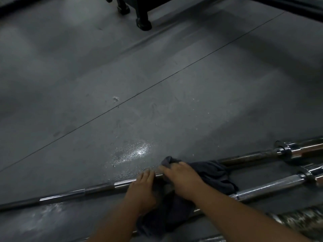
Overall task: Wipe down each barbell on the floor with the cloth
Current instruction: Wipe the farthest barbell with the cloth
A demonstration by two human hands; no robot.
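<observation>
A long chrome barbell (pixel 73 193) lies across the grey floor from lower left toward upper right. My left hand (pixel 142 186) rests on its shaft with fingers laid over the bar. Just to the right, my right hand (pixel 182 179) grips a dark grey cloth (pixel 213 173) against the same bar. The cloth drapes down over a second, knurled barbell (pixel 272 186) nearer to me. Part of the cloth hangs between my forearms. A third bar (pixel 300 222), blurred, shows at the lower right.
A wet, shiny patch (pixel 132 151) marks the floor just beyond the bar. Black equipment legs (pixel 143 23) stand at the top of the view. A thin floor seam (pixel 157 84) runs diagonally. The barbell collar and sleeve (pixel 297 149) lie at the right edge.
</observation>
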